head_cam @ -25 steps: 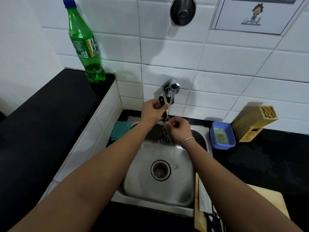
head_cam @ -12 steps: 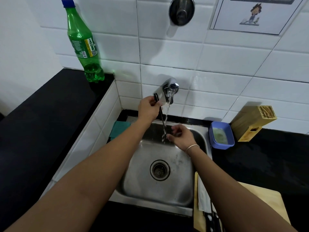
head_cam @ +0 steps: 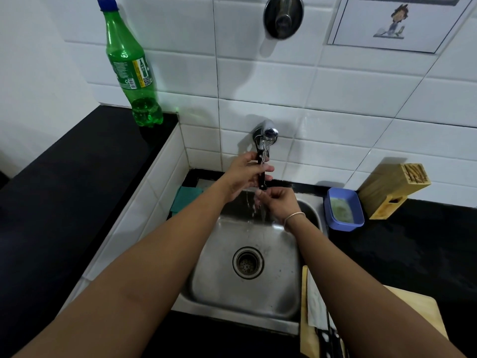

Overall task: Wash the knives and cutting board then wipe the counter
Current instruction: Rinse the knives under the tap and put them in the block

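The left hand [head_cam: 244, 173] is gripping the black handle of a knife [head_cam: 261, 174], holding it upright just under the tap [head_cam: 268, 134], where water is running down over it into the steel sink [head_cam: 247, 285]. The grip of the left hand is clenched around the handle, thumb and fingers wrapping it. Just below, the right hand [head_cam: 277, 202] is pinching the blade where it is hanging down in the stream; the blade itself is largely hidden by the fingers and the water. A thin bangle [head_cam: 294, 217] is sitting on the right wrist.

On the black counter [head_cam: 413, 254] at the sink's near right corner, a wooden cutting board [head_cam: 423, 313] is lying flat, with more knives [head_cam: 326, 337] resting on its left part, partly hidden under the right forearm. Toward the far right edge, a wooden knife block [head_cam: 395, 189] is leaning against the tiled wall, and a blue tub [head_cam: 344, 210] is sitting just beside it, between block and sink. At the sink's far left corner a green cloth [head_cam: 185, 200] is lying. On the raised left counter a green bottle [head_cam: 129, 65] is standing upright against the wall.
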{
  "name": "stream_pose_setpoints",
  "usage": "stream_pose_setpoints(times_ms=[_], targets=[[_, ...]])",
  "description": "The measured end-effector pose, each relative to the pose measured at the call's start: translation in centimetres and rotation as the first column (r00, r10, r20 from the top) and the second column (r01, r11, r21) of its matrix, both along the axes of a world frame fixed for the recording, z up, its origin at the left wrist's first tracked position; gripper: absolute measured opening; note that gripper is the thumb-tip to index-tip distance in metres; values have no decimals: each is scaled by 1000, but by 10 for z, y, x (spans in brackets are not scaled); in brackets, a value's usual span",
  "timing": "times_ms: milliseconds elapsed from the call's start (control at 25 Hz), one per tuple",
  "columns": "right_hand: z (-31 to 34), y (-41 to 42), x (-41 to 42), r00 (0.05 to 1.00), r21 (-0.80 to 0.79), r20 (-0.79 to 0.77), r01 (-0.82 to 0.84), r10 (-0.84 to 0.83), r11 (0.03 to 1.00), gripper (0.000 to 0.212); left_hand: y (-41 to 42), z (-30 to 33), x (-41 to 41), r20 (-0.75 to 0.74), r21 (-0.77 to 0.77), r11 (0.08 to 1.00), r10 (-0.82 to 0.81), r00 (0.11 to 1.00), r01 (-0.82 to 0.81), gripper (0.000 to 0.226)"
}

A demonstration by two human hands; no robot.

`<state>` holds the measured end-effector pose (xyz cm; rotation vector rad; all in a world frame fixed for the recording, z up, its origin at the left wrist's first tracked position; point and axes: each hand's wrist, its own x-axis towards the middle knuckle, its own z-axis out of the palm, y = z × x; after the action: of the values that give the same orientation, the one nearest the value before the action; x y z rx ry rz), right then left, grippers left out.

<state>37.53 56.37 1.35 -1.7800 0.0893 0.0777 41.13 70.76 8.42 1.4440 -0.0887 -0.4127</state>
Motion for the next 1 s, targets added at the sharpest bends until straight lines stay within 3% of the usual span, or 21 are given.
stream_pose_setpoints(times_ms=[160,240,360,440,560,680,800,880,1000], targets=[[10,2,5,996,-110,50,-64,70,992,39,18,-8,-6,56,-196,977,-79,995,89,22],[14,3,8,996,-147,50,-70,79,987,45,23,-10,-5,80,-218,973,-58,995,75,18],[19,7,11,998,-147,45,-31,38,989,45,18,-8,4,158,17,986,161,974,-165,8],[21,12,12,998,-191,64,28,-16,981,46,11,-8,13,287,222,907,290,913,-358,12],[22,16,10,987,-254,66,156,-143,955,49,7,-9,24,311,295,853,340,888,-430,18],[19,16,5,991,-137,37,135,-131,981,48,7,-13,29,285,313,829,384,878,-464,22],[17,14,-1,998,27,46,34,-35,999,24,7,-14,32,285,317,796,439,852,-516,21],[17,9,-4,999,47,40,-3,1,999,9,7,-14,34,265,300,787,475,839,-539,20],[15,4,-8,996,72,-44,-77,80,994,22,7,-14,32,197,259,793,515,834,-551,14]])
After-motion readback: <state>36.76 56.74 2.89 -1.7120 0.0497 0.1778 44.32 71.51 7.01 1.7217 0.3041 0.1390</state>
